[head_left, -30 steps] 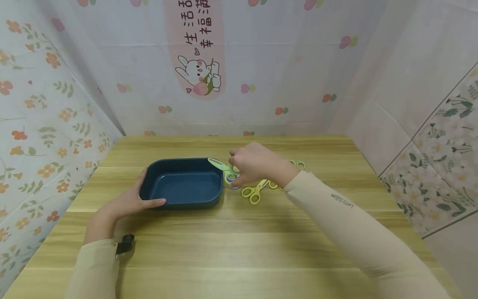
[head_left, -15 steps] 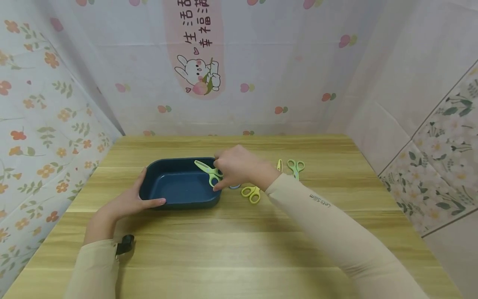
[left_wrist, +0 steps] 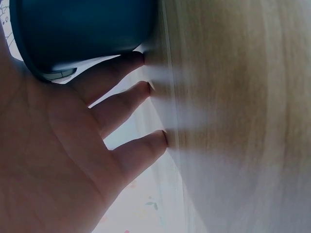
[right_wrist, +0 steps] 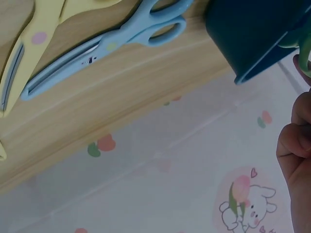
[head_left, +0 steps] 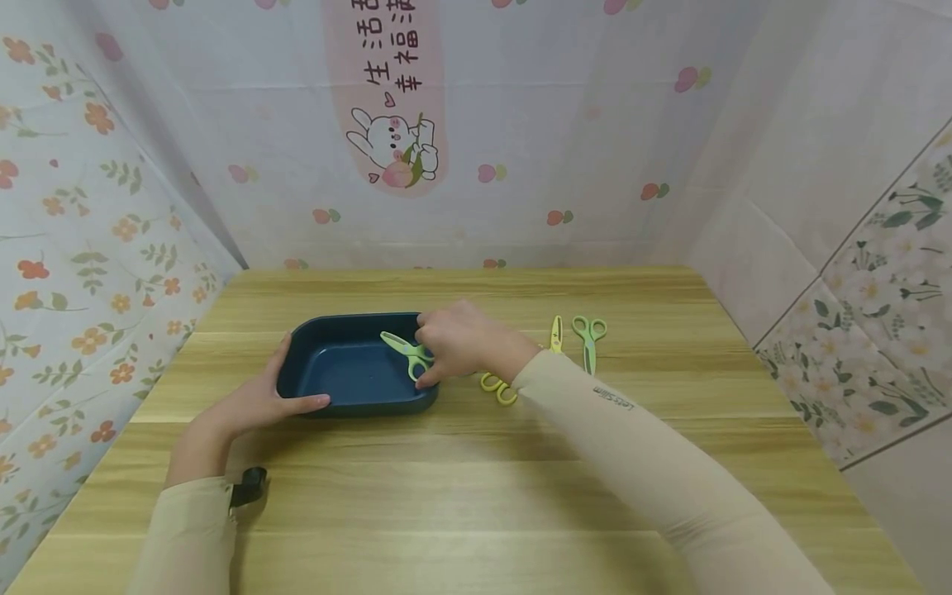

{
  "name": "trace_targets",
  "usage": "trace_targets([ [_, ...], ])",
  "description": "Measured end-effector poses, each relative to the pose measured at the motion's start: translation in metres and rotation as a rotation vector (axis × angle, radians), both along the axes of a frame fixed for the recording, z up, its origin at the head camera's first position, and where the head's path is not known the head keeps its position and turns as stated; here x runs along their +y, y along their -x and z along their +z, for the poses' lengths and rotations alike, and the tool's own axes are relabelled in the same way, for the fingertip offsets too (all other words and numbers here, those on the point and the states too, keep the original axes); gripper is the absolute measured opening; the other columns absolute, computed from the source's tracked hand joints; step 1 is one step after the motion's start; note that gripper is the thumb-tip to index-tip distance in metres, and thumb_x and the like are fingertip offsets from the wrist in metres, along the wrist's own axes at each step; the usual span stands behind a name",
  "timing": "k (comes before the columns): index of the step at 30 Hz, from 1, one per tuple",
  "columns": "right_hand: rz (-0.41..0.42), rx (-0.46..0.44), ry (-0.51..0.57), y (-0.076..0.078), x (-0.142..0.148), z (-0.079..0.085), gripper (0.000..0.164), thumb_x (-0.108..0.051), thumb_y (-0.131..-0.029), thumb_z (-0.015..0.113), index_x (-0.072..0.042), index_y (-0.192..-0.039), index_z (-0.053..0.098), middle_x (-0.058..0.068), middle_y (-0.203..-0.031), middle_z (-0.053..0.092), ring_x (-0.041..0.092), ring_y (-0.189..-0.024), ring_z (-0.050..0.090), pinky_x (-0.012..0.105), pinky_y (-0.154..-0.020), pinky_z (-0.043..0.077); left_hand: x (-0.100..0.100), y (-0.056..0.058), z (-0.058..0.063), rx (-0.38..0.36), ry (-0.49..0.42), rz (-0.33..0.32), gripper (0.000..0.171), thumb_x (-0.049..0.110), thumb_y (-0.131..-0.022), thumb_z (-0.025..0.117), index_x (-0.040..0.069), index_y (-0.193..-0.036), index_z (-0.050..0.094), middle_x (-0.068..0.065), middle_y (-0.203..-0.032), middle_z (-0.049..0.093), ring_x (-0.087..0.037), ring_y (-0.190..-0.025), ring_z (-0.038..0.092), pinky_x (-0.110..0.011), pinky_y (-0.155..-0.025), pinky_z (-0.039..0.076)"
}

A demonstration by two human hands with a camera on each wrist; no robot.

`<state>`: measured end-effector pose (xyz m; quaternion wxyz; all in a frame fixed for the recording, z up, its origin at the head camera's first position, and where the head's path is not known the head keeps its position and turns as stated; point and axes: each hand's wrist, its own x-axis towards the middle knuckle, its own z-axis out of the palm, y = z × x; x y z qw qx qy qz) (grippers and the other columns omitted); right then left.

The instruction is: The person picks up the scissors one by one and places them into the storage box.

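My left hand (head_left: 256,397) rests against the left end of a dark blue rectangular container (head_left: 394,409), thumb along its front rim. In the left wrist view its fingers (left_wrist: 121,109) are spread and fairly straight, fingertips at the tabletop beside the container wall. Over the container's right end, my right hand (head_left: 461,339) grips light green scissors (head_left: 399,345) by the handles. Their blades point left over the inside, and part of the handles is hidden by the fingers. Whether the scissors touch the bottom I cannot tell.
Right of the container lie yellow scissors (head_left: 506,395), another yellow pair (head_left: 556,333) and green scissors (head_left: 589,330), partly covered by the right forearm. Blue scissors (right_wrist: 112,46) show in the right wrist view. Patterned cloth (head_left: 521,165) hangs behind the wooden table (head_left: 416,512).
My right hand has carried the green scissors leftward and down, from the container's right rim to over its inside. The left hand and the container have stayed put.
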<state>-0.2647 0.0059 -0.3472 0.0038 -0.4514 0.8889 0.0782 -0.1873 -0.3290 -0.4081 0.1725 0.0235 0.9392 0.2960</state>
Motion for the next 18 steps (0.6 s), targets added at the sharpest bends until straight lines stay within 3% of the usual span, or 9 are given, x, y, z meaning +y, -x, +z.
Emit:
trace_targets([
  [7, 0.012, -0.026, -0.008, 0.001, -0.01, -0.005, 0.052, -0.072, -0.086, 0.076, -0.022, -0.098, 0.076, -0.007, -0.09, 0.058, 0.01, -0.071, 0.053, 0.026, -0.056, 0.033, 0.001, 0.001, 0.001, 0.002, 0.011, 0.004, 0.136, 0.067, -0.091, 0.073, 0.017, -0.166, -0.028, -0.042, -0.172, 0.003, -0.069, -0.148, 0.029, -0.079, -0.114, 0.036],
  [18, 0.037, 0.008, -0.046, 0.002, -0.02, -0.016, 0.048, -0.072, -0.087, 0.075, -0.024, -0.082, 0.069, -0.007, -0.089, 0.061, 0.009, -0.071, 0.053, 0.025, -0.053, 0.03, 0.001, 0.0, 0.001, -0.001, -0.001, 0.007, 0.135, 0.066, -0.092, 0.073, 0.016, -0.167, -0.028, -0.039, -0.173, -0.001, -0.069, -0.15, 0.026, -0.079, -0.116, 0.034],
])
